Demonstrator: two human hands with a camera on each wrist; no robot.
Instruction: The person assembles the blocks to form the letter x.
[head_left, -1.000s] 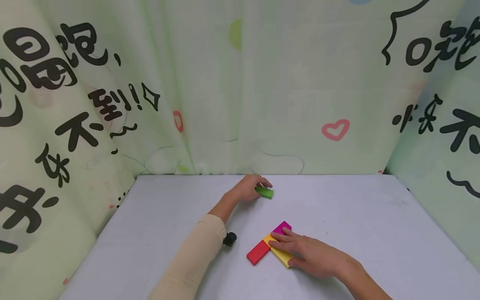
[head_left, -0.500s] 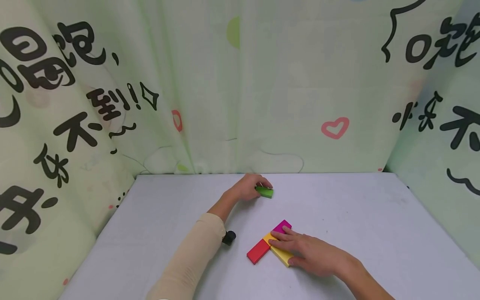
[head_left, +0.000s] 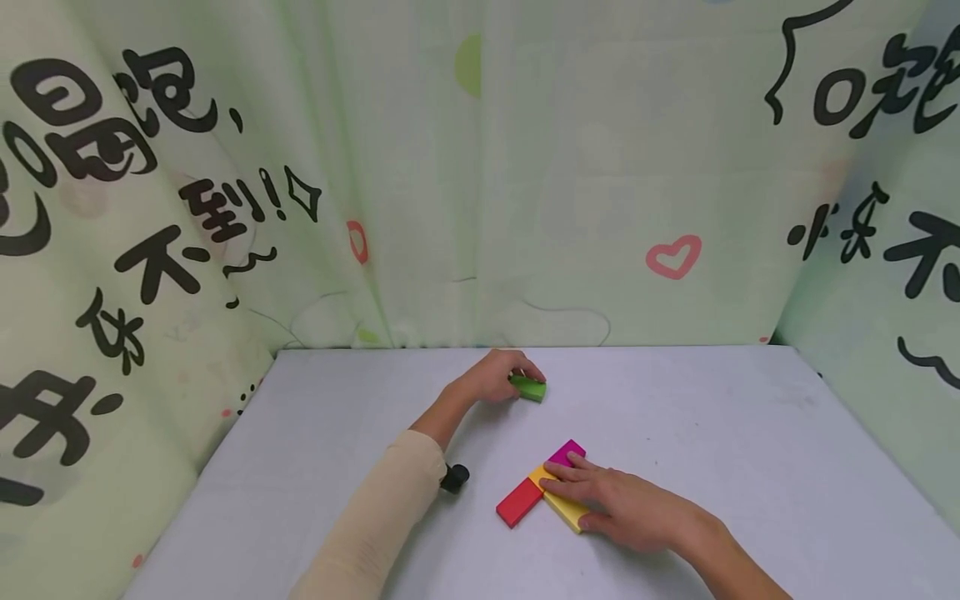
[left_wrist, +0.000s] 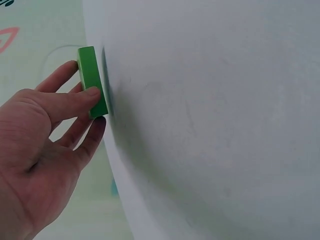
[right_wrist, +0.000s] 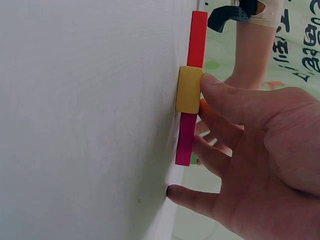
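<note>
My left hand point(head_left: 497, 377) is near the far edge of the table and pinches a green wooden block point(head_left: 529, 388) between thumb and fingers. In the left wrist view the green block point(left_wrist: 91, 82) is close over the table, its shadow beside it. My right hand point(head_left: 637, 508) rests over a T-shaped group of blocks with its fingers extended. Its thumb touches the end of a yellow block point(head_left: 564, 510), and fingertips lie on an orange-yellow block point(head_left: 538, 475) and a magenta block point(head_left: 570, 450). A red block point(head_left: 519, 502) continues the row toward the left, uncovered.
Both hands work over a white table point(head_left: 675, 417). A black wrist-worn device point(head_left: 454, 478) sticks out beside the left sleeve point(head_left: 375, 517). Pale green curtains point(head_left: 562, 167) with dark lettering and hearts enclose the table at the back and both sides.
The green block has turned slightly in my left hand, its near end a little closer to me. My right hand and the other blocks have stayed in place.
</note>
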